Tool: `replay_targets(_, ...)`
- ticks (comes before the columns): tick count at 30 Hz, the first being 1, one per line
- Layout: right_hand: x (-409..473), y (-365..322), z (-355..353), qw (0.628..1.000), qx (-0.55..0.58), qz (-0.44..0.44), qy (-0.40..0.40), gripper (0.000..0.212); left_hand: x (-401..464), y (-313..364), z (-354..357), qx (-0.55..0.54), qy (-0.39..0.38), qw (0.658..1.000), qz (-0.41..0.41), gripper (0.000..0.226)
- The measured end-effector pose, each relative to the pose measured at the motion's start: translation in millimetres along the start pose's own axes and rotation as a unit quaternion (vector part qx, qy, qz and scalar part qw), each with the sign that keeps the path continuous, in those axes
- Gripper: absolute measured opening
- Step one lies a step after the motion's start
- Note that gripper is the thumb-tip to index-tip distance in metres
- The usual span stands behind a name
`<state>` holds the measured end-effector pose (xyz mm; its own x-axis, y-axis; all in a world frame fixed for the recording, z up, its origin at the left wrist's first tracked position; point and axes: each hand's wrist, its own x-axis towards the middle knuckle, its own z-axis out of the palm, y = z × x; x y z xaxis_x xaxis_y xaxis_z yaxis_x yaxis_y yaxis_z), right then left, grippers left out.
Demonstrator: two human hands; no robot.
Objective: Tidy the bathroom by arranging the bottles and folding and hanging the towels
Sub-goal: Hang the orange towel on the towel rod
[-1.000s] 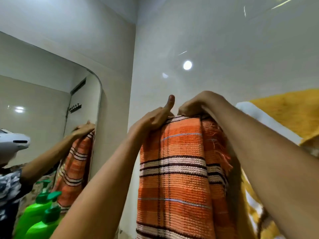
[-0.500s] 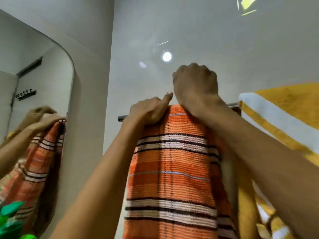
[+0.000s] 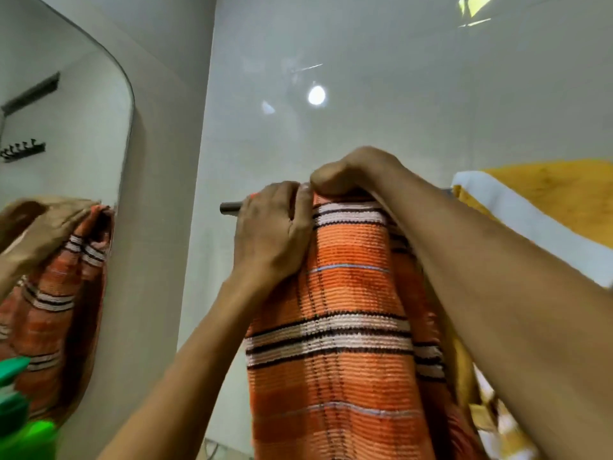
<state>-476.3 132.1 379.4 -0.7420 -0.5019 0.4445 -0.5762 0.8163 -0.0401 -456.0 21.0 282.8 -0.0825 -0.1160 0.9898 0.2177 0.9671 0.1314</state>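
Note:
An orange towel with white and black stripes hangs folded over a dark metal towel rail on the grey wall. My left hand grips the towel's left top edge at the rail, fingers curled over it. My right hand is curled over the top of the towel on the rail, just right of the left hand. A yellow towel with a white band hangs on the same rail to the right. The rail's middle is hidden by the towels and hands.
A round-cornered mirror on the left wall reflects my hands and the orange towel. Green pump bottles show blurred at the bottom left corner. A ceiling light glares off the glossy wall.
My right hand came down from above the rail onto the towel's top. My left hand shifted from a raised thumb to a curled grip. The towel's white-striped band now sits at the rail.

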Motion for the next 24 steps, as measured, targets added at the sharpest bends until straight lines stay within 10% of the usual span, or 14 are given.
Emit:
replay_targets(3,-4,-4,3,0.999,-0.023,0.016,0.04,0.041,17,-9,3,0.011,-0.073,0.997,-0.028,0.05)
replay_targets(7,-23,-25,41,0.95,-0.11,-0.024,0.29,0.028,45,-22,8,0.123,-0.146,0.979,-0.072,0.045)
replay_targets(12,-26,-19,63,0.95,-0.11,-0.047,0.288,0.056,79,-27,-2,0.007,-0.369,0.922,-0.117,0.024)
replay_targets(17,2,-12,18,0.997,0.004,0.016,0.081,0.083,54,-19,-7,0.048,-0.066,0.992,-0.096,0.037)
replay_targets(21,17,0,5,0.999,0.03,0.017,-0.023,0.071,16,-11,-4,0.038,-0.096,0.995,-0.004,0.04)
replay_targets(24,19,-3,20,0.991,-0.032,-0.008,0.127,0.058,28,-11,-3,0.066,-0.126,0.989,-0.043,0.048)
